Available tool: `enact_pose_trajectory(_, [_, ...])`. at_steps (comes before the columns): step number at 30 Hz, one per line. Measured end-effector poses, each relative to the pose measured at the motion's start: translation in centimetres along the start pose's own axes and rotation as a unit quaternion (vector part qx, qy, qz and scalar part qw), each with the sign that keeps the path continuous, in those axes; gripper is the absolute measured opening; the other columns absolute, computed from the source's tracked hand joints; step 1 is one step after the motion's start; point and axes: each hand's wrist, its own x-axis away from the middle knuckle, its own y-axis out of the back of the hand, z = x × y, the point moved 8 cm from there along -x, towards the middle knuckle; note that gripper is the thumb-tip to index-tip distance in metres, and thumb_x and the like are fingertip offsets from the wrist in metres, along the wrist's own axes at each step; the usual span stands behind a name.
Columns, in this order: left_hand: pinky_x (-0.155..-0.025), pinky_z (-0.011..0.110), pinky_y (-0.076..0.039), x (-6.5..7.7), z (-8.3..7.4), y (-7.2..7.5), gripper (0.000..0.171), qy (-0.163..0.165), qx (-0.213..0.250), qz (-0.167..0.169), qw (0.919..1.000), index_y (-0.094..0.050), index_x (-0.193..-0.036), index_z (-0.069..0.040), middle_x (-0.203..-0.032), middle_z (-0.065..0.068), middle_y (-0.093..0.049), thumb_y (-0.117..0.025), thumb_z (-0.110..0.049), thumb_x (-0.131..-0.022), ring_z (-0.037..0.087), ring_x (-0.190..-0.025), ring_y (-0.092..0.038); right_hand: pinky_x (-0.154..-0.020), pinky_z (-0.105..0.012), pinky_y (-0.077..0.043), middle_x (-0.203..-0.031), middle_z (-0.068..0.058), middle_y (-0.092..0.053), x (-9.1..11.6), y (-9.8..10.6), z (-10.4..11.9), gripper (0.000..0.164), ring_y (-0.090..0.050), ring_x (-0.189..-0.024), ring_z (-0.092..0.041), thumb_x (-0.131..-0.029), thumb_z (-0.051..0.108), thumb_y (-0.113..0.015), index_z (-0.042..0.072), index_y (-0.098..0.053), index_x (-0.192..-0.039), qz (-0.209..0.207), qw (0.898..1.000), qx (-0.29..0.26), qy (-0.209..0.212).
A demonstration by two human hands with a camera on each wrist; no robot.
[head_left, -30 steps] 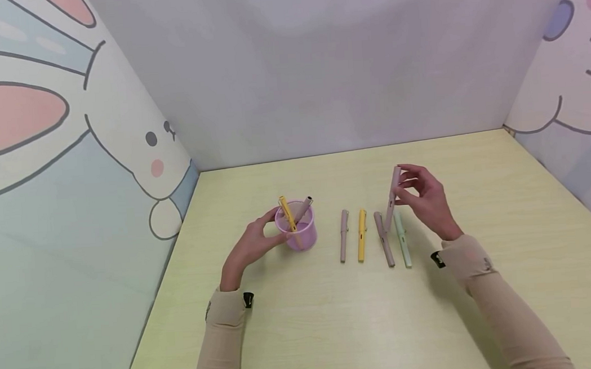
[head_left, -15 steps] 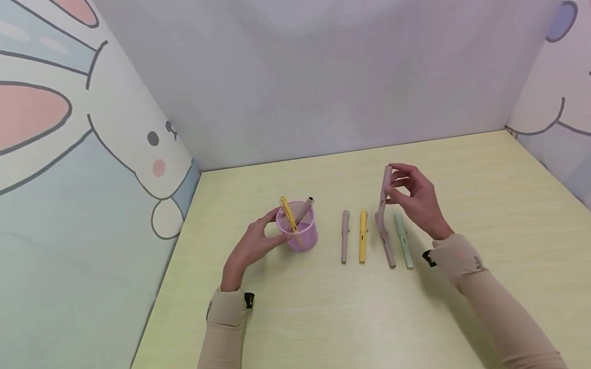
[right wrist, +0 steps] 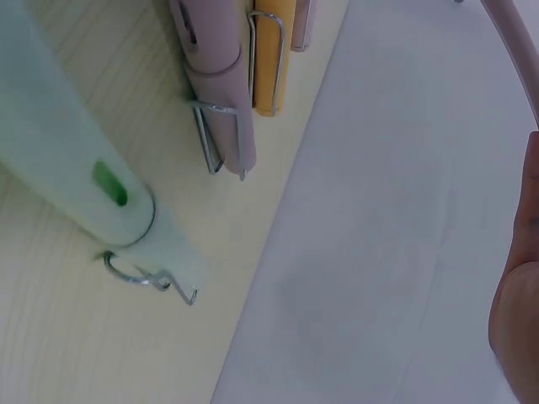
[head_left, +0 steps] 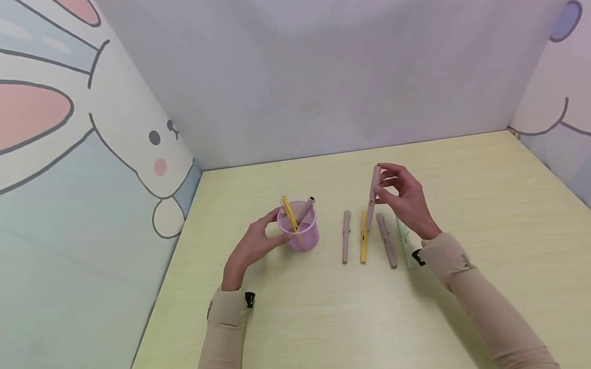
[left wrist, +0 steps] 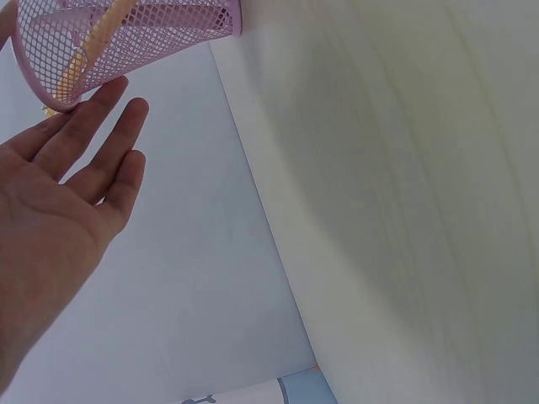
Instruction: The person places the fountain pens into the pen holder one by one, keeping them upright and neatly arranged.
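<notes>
My left hand [head_left: 255, 243] holds a pink mesh pen cup [head_left: 310, 239] by its rim, thumb at the near side and fingers behind. Inside the cup lean a yellow pen [head_left: 289, 212] and a mauve pen [head_left: 304, 210]. In the left wrist view the fingertips meet the cup's mesh [left wrist: 168, 42]. My right hand [head_left: 407, 201] pinches another mauve pen [head_left: 372, 198] near its upper end, tilted nearly upright above the row on the table. That pen's lower end overlaps the yellow pen [head_left: 363, 251] lying there. The right wrist view catches only part of this hand [right wrist: 520, 269].
Beside the yellow pen lie a mauve pen [head_left: 346, 240] on its left, a darker mauve pen [head_left: 388, 244] and a pale green pen [head_left: 404, 237] on its right. Grey panel [head_left: 319, 76] stands behind the light wooden table [head_left: 304, 330]; a rabbit-patterned wall [head_left: 120, 139] borders the left.
My right hand has carried the mauve pen leftward, from over the green and darker mauve pens to over the yellow one. The left hand and cup stay in place.
</notes>
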Motion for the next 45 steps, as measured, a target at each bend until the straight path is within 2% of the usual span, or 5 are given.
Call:
enact_pose_trajectory(24, [-0.115,0.064,-0.030,-0.1,-0.1,-0.1,0.082,-0.011,-0.002,-0.003,0.9999,-0.037,-0.160,-0.007,-0.156,0.016,-0.047,-0.074,-0.039,-0.095,0.038,-0.147,-0.037,-0.067,-0.034,-0.062,-0.112,-0.016,-0.055,-0.8,-4.0,0.3,0.053,-0.060,-0.092,-0.013,-0.091,-0.025,-0.058,-0.012,-0.049,-0.141,-0.002,0.999,-0.031,0.020])
enact_pose_trajectory(31, [-0.114,0.064,-0.031,-0.1,-0.1,-0.2,0.082,-0.010,-0.003,-0.002,0.9999,-0.037,-0.161,-0.008,-0.156,0.016,-0.047,-0.074,-0.039,-0.094,0.037,-0.146,-0.038,-0.068,-0.034,-0.062,-0.112,-0.016,-0.056,-1.2,-5.2,0.3,0.054,-0.061,-0.092,-0.014,-0.091,-0.024,-0.059,-0.010,-0.049,-0.141,0.001,0.999,-0.021,0.028])
enact_pose_trajectory(37, [-0.114,0.063,-0.032,-0.2,0.1,-0.2,0.081,-0.014,-0.005,-0.002,0.9999,-0.037,-0.161,-0.009,-0.155,0.015,-0.048,-0.074,-0.038,-0.094,0.037,-0.146,-0.038,-0.067,-0.035,-0.062,-0.111,-0.017,-0.055,-1.6,-6.3,0.2,0.052,-0.061,-0.092,-0.016,-0.091,-0.024,-0.059,-0.012,-0.049,-0.141,-0.001,0.999,-0.042,0.029])
enact_pose_trajectory(45, [-0.114,0.063,-0.033,-0.3,0.3,-0.2,0.081,-0.013,-0.004,-0.002,0.9999,-0.038,-0.161,-0.010,-0.155,0.014,-0.049,-0.074,-0.039,-0.094,0.036,-0.145,-0.040,-0.067,-0.033,-0.062,-0.112,-0.022,-0.054,-1.9,-7.5,0.0,0.052,-0.060,-0.092,-0.020,-0.091,-0.025,-0.058,-0.016,-0.045,-0.141,-0.001,0.999,-0.030,0.028])
